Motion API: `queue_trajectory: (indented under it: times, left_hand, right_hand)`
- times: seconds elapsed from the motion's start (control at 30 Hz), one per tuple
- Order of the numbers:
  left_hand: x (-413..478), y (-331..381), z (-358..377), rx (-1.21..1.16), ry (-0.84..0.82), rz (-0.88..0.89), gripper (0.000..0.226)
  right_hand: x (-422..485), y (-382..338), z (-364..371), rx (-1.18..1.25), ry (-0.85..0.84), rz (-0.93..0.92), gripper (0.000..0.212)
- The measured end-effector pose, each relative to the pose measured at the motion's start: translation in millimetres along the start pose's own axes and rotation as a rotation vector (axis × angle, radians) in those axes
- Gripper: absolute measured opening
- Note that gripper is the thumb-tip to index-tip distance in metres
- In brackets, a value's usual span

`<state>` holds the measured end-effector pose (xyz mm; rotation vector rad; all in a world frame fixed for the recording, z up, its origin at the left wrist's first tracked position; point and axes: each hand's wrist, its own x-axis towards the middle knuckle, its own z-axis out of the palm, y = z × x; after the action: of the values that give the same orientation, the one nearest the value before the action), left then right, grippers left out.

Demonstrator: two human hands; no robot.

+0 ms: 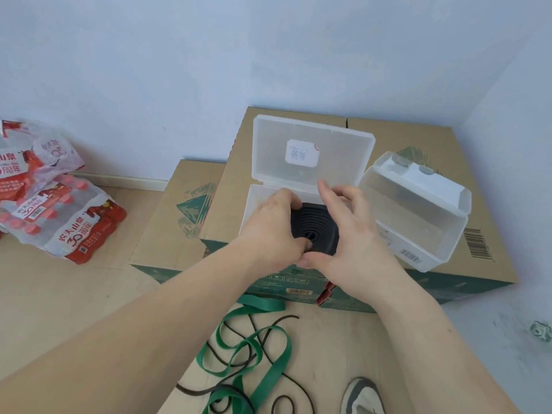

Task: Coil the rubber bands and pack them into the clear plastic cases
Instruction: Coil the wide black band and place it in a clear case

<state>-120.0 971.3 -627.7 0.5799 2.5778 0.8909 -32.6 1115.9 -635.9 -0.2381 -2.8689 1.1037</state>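
Between the two hands, the black coil (310,231) sits in the open clear case (254,204), whose lid (310,174) stands upright just beyond the fingertips. The left hand (268,228) grips the coil's left edge with curled fingers. The right hand (343,234) cups the other side, thumb at the near edge and fingers loosely arched, probably to stop the spiral springing open. Right of that hand stands a second case (418,210), shut. Below both wrists, a green band (254,354) and a thin black band (286,380) lie loose, not yet coiled.

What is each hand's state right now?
Left hand grips the black coiled band.
Right hand holds the same band, fingers loosely curled round its right side.
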Motion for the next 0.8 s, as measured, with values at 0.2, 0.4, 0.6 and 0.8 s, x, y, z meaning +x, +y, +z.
queue_trajectory:
  times: [0.2,0.4,0.6,0.8]
  left_hand:
    - [-11,-4,8,-0.092,0.047,-0.056,0.068]
    - [-12,-3,5,-0.108,0.023,-0.102,0.066]
    - [-9,-3,10,-0.201,0.130,-0.176,0.040]
    - [-7,-2,17,-0.313,0.260,-0.221,0.022]
  right_hand:
    - [-12,2,1,0.035,-0.102,0.012,0.119]
    - [-15,3,2,0.041,-0.161,0.021,0.130]
    - [-17,2,9,0.047,-0.065,0.003,0.118]
    - [-18,2,9,0.059,-0.048,0.022,0.120]
